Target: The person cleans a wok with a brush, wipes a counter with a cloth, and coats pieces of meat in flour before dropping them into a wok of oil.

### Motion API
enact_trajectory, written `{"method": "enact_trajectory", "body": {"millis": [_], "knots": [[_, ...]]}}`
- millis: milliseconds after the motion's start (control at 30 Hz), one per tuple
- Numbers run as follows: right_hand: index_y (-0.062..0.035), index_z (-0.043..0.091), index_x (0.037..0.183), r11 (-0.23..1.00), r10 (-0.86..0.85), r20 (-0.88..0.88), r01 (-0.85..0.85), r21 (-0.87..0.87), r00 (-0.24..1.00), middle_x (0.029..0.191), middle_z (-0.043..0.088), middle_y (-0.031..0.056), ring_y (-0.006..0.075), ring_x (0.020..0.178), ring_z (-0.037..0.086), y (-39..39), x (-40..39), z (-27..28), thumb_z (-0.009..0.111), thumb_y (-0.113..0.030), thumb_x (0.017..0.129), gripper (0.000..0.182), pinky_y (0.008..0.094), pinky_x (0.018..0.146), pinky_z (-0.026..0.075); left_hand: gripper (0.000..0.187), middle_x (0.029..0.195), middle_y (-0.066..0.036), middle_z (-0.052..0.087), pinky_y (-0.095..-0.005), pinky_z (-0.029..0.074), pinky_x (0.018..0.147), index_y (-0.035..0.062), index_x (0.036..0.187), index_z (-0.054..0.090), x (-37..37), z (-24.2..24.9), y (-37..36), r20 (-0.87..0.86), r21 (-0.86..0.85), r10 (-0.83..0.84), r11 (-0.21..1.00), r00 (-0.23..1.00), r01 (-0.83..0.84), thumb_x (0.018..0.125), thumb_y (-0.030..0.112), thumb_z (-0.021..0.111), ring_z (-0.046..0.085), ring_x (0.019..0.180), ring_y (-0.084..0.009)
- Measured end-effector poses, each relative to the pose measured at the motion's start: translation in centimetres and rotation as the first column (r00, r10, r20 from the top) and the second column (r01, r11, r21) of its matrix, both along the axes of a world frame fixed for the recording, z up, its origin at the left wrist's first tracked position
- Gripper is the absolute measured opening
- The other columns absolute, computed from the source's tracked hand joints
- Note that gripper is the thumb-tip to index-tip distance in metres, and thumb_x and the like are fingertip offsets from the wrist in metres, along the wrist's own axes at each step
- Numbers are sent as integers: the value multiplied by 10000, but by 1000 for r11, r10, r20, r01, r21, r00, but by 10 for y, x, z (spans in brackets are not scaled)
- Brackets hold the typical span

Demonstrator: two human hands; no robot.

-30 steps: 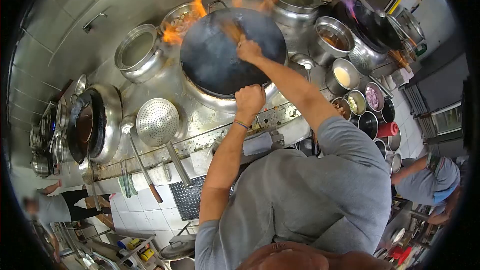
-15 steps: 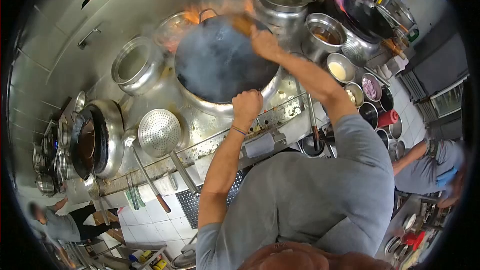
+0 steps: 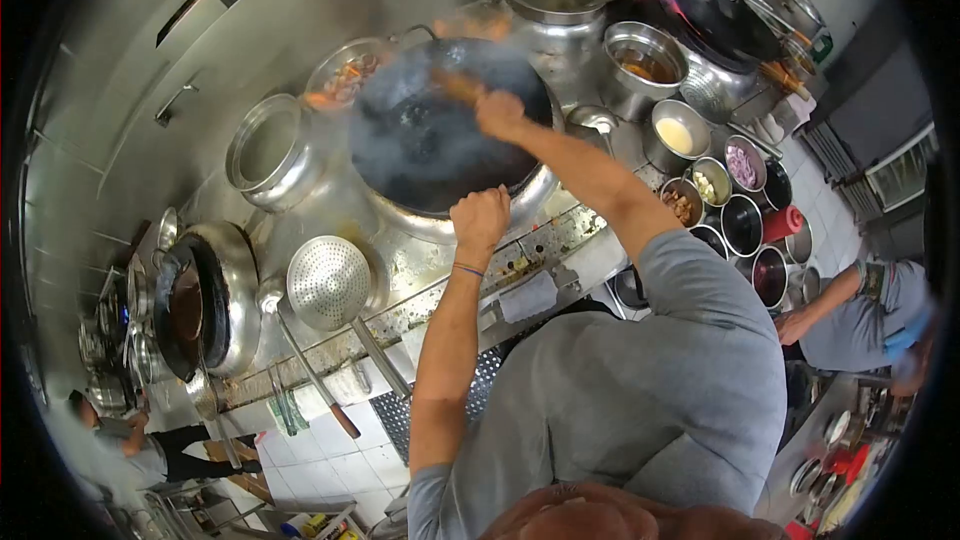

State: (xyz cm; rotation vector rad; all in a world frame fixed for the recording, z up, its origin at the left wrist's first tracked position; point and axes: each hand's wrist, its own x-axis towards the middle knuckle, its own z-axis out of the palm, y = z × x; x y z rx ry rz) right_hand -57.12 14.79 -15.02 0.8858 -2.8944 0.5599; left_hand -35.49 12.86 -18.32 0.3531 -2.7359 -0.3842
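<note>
A large dark wok (image 3: pixel 420 160) sits on the stove in the middle, with smoke drifting over it. My left hand (image 3: pixel 480 216) is closed on its near rim. Above the wok's right half, my right hand (image 3: pixel 500 115) is wrapped round a brown brush-like tool (image 3: pixel 458 87), blurred by motion, whose head is over the upper part of the wok. The wok's far handle stands up at its top edge.
A perforated skimmer (image 3: pixel 329 283) and a ladle (image 3: pixel 271 293) lie left of my left arm. A lidless pot (image 3: pixel 268 145) stands left of the wok. Ingredient bowls (image 3: pixel 742 163) are at the right. A co-worker's arm (image 3: pixel 825 305) shows at right; another person is at lower left.
My right hand and the brown tool have moved left over the wok. Flames behind the wok have died down. A ladle now shows at the wok's right.
</note>
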Motion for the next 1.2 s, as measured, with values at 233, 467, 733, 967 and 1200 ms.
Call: {"method": "enact_trajectory", "body": {"millis": [233, 467, 733, 967, 1200], "knots": [[-136, 598, 1314, 718, 424, 578, -648, 255, 698, 905, 722, 152, 251, 689, 682, 19, 32, 75, 642, -334, 859, 499, 410, 582, 566, 416, 687, -201, 688, -489, 563, 622, 67, 690, 730, -7, -8, -1, 5, 2, 24, 1000, 1000, -24, 930, 346, 537, 694, 630, -380], [-88, 679, 1175, 960, -198, -341, 253, 123, 919, 1008, 718, 156, 294, 850, 713, 32, -17, 6, 575, -192, 870, 338, 439, 697, 581, 411, 738, -203, 702, -494, 562, 646, 66, 721, 739, -13, 2, -2, 48, 10, 47, 999, 998, -47, 932, 355, 535, 703, 686, -385], [-128, 676, 1152, 804, -159, 176, 24, 594, 971, 1045, 718, 148, 358, 953, 698, 72, 23, 68, 585, -248, 853, 335, 475, 792, 565, 415, 748, -202, 702, -501, 555, 657, 70, 729, 739, 2, 27, -9, 55, 33, -95, 995, 994, 93, 934, 365, 532, 700, 705, -394], [-59, 682, 1087, 901, -414, 218, 432, -42, 884, 840, 703, 164, 248, 758, 701, 201, 81, 93, 595, -323, 848, 367, 368, 654, 553, 416, 777, -187, 709, -503, 551, 687, 68, 741, 739, 17, 41, -25, 41, 122, -177, 978, 983, 171, 950, 343, 509, 703, 747, -380], [-28, 660, 1166, 886, -443, 415, 458, 68, 795, 980, 724, 163, 296, 874, 700, 253, 187, -9, 651, -349, 814, 477, 389, 800, 545, 433, 784, -212, 705, -520, 552, 696, 61, 760, 740, 20, 55, -21, 99, 112, -113, 988, 989, 102, 958, 361, 499, 700, 763, -407]]}}
